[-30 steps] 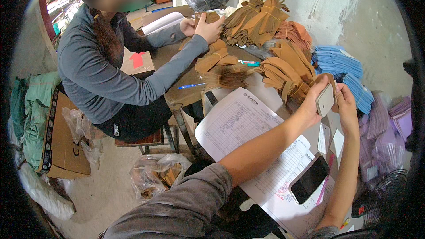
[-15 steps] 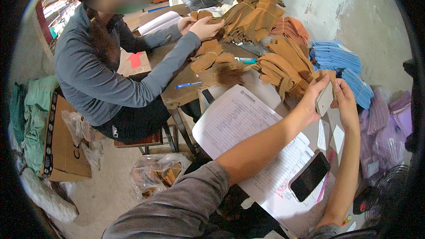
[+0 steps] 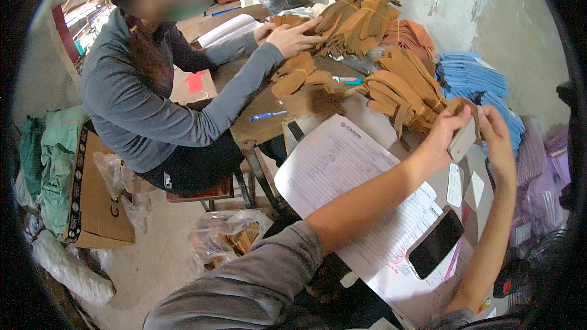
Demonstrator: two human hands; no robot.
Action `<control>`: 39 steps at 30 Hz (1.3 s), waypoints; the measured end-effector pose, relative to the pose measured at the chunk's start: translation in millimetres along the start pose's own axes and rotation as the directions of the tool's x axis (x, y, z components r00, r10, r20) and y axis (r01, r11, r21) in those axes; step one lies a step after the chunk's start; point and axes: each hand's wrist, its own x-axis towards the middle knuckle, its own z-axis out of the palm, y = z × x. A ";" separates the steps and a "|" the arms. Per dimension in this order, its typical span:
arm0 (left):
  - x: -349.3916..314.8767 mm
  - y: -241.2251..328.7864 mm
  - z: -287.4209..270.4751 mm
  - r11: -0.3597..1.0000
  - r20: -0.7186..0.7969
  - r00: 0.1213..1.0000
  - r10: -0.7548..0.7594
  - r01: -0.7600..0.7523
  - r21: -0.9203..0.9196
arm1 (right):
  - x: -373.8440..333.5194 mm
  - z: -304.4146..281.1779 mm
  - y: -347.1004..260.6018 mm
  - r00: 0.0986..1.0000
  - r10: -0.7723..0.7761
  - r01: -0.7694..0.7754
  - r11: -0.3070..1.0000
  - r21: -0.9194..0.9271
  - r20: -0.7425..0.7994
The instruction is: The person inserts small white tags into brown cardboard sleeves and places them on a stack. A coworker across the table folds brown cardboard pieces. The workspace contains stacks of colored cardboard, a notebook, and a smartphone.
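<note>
My left hand point(image 3: 445, 133) is closed round a thin stack of pale grey cards point(image 3: 463, 142) with a small hole in it. Behind the cards, a brown fabric piece point(image 3: 457, 105) curves over between my hands. The fingers of my right hand point(image 3: 496, 137) pinch the far side of this brown piece, close to the cards. Bundles of brown fabric pieces point(image 3: 403, 88) lie just beyond my left hand, and a stack of blue fabric pieces point(image 3: 471, 76) sits beyond my right. Below my hands, white tags point(image 3: 454, 184) rest on the table.
Printed papers point(image 3: 336, 171) cover the near table, with a black-screened phone point(image 3: 435, 244) on them. A co-worker point(image 3: 147, 91) across the table handles brown pieces. A blue pen point(image 3: 268, 116) and a green marker point(image 3: 347, 80) lie there. Purple bundles point(image 3: 544, 171) stand right; a plastic bag point(image 3: 226, 238) is on the floor.
The whole view has shifted slightly. Between my hands the brown piece now bends over more, and the cards have tilted. The co-worker's nearer hand has spread its fingers over the brown pieces.
</note>
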 end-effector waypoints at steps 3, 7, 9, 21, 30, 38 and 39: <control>-1.0 -8.0 5.5 0.999 0.116 0.993 0.024 -0.020 -0.038 | -1.6 -26.8 -7.3 0.995 -0.099 0.098 0.991 -0.089 -0.010; -3.6 -4.4 9.4 0.998 0.234 0.972 0.011 0.006 -0.069 | -2.7 -37.1 -13.1 0.996 -0.092 0.090 0.994 -0.063 -0.018; -5.1 1.4 8.3 0.996 0.178 0.984 -0.004 0.020 -0.087 | -4.0 -32.7 -15.8 0.994 -0.104 0.101 0.992 -0.073 -0.041; 4.2 6.8 -2.1 0.991 0.105 0.990 -0.098 0.087 0.105 | 1.0 -39.3 -23.8 0.811 -0.185 0.107 0.980 -0.169 -0.555; 5.4 3.7 -4.7 0.986 0.140 0.981 -0.131 0.143 -0.086 | -9.5 -43.8 -35.0 0.933 -0.177 0.223 0.968 0.118 -0.312; 6.4 10.0 -8.9 0.979 0.110 0.982 -0.153 0.166 -0.121 | -14.0 -32.8 -43.4 0.981 -0.024 0.100 0.913 0.395 -0.195; 4.4 10.2 -7.5 0.980 0.112 0.983 -0.148 0.161 -0.119 | -17.2 -29.2 -45.3 0.978 0.037 0.067 0.876 0.477 -0.204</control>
